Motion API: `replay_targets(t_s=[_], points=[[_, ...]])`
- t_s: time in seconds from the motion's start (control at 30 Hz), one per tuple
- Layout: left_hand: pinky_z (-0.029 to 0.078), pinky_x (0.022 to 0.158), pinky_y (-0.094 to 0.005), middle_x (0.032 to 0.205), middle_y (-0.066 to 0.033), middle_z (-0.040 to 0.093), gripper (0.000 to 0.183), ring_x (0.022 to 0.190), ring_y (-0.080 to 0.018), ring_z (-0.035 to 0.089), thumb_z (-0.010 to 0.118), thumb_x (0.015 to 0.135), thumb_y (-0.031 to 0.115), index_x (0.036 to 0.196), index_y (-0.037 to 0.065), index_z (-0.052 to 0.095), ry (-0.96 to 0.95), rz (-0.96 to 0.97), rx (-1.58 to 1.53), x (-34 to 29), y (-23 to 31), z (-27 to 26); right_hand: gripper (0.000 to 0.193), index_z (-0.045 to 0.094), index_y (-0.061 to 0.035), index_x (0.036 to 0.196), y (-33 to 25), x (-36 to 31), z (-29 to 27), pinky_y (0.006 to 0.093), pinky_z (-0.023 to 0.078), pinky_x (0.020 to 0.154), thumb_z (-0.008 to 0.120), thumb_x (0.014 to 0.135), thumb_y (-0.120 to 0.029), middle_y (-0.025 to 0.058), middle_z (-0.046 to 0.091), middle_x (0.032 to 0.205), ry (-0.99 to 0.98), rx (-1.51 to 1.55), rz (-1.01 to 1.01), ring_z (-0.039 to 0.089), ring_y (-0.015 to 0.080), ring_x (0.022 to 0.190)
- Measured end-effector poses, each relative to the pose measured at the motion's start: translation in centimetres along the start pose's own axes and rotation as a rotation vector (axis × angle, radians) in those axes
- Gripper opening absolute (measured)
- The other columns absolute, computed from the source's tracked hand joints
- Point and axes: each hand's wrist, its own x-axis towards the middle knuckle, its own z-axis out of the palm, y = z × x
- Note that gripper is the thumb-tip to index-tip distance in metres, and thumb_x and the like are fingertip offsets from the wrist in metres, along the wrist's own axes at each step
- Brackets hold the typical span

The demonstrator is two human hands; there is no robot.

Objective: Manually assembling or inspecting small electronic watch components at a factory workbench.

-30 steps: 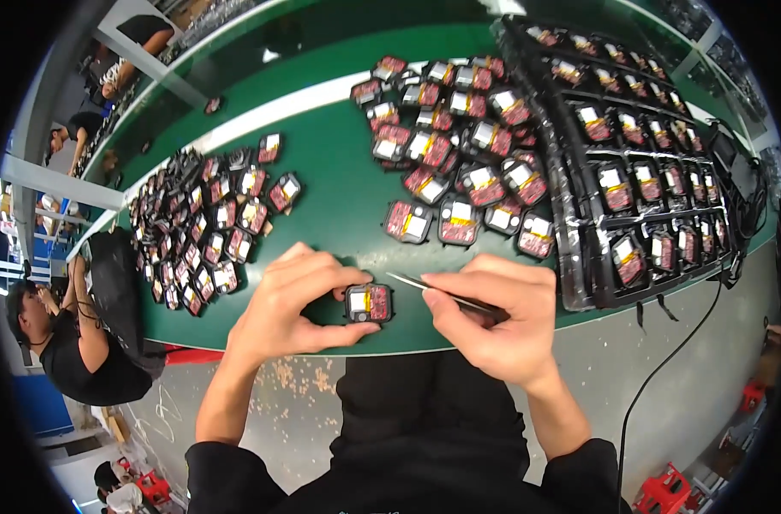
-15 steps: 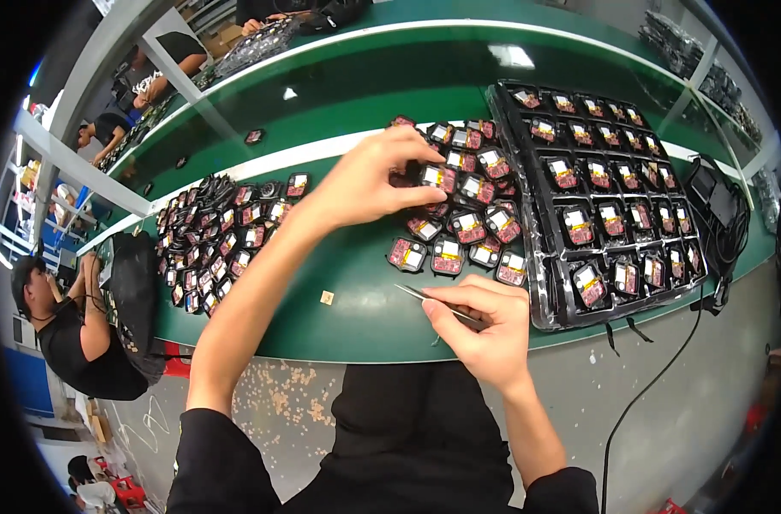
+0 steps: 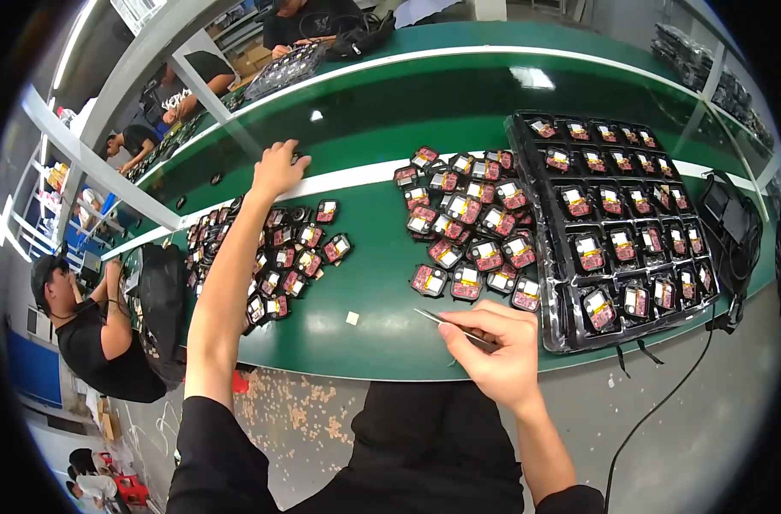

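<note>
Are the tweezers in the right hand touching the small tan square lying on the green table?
Apart. In the head view, the tweezers tip ends right of the small tan square, with bare green table between them; the right hand grips them.

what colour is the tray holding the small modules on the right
Black: the compartmented tray shows best in the head view, on the green bench.

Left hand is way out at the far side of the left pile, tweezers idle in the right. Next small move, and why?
Probably close the left hand on one small module from the left pile and draw it back toward the tweezers. The right hand holds them pointing at bare green bench, with only a small tan square lying nearby.
</note>
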Motion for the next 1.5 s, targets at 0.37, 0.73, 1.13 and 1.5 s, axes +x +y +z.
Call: replay_targets(t_s=[0.37,0.73,1.13,1.5], points=[[0.058,0.094,-0.0402,0.116,-0.0124,0.075,0.054,0.112,-0.0241,0.071,0.083,0.094,0.014,0.144,0.004,0.065,-0.059,0.346,-0.554,-5.9,6.3,-5.1,0.016,0.085,0.0033,0.104,0.4,-0.1,0.1,0.0234,0.043,0.051,0.083,0.088,0.003,0.0054,0.073,0.074,0.006,-0.019,-0.005,0.063,0.0066,0.059],[0.048,0.116,-0.0470,0.152,-0.0173,0.063,0.080,0.139,-0.0377,0.060,0.093,0.078,0.008,0.151,0.004,0.063,-0.355,0.575,-0.693,-23.7,12.8,-10.9,0.018,0.084,0.0036,0.103,0.2,0.2,0.5,0.0227,0.034,0.047,0.083,0.085,0.008,0.0032,0.069,0.071,-0.004,-0.059,0.016,0.054,0.0032,0.053],[0.050,0.095,-0.0430,0.117,-0.0111,0.066,0.066,0.108,-0.0312,0.063,0.101,0.068,0.018,0.127,0.005,0.074,-0.082,0.326,-0.482,-27.0,12.9,-8.5,0.018,0.084,0.0054,0.102,0.3,0.6,0.7,0.0213,0.034,0.049,0.083,0.084,0.009,0.0020,0.066,0.071,-0.010,-0.102,0.017,0.053,0.0023,0.055],[0.050,0.098,-0.0423,0.121,-0.0131,0.069,0.055,0.111,-0.0328,0.064,0.095,0.076,0.010,0.127,0.005,0.075,-0.128,0.345,-0.559,-27.1,13.3,-8.8,0.018,0.084,0.0045,0.100,0.1,0.3,0.8,0.0226,0.033,0.048,0.085,0.082,0.006,0.0025,0.066,0.069,-0.008,-0.124,-0.010,0.050,0.0033,0.051]])
